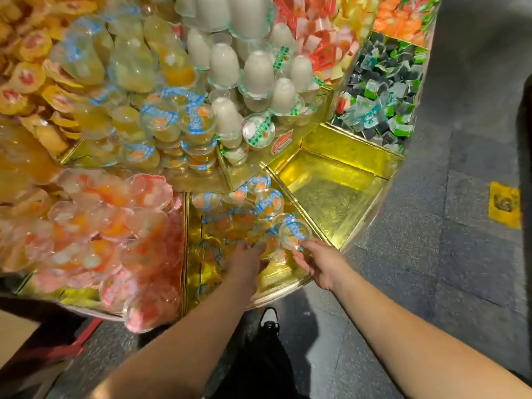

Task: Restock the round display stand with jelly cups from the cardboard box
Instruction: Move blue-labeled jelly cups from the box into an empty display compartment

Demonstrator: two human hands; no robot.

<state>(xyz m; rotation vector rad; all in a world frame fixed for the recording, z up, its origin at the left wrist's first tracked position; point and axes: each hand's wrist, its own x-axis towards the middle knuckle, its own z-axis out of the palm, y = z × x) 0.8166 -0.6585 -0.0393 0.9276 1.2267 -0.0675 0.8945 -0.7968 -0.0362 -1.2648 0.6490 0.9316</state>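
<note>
Our right hand [318,262] is pinching a blue-lidded jelly cup [294,234] by its rim, right over the front edge of the half-filled gold compartment [280,276] on the round display stand [290,292]. Our left hand [247,262] is down in the same compartment among the cups; the fingers are buried, so we can't tell if it's gripping one or just pushing them.

These cups look light, with stiff clear plastic walls and a thin foil lid. Smooth sides probably get slippery, so we'd grab by the flange rim or cup the base, and not squeeze the lid.

The next gold compartment [334,194] sits bare. A tan corner [14,335] at bottom left might be the cardboard box, but it's mostly cut off. The left side is motion-blurred, and the labels are unreadable.
</note>
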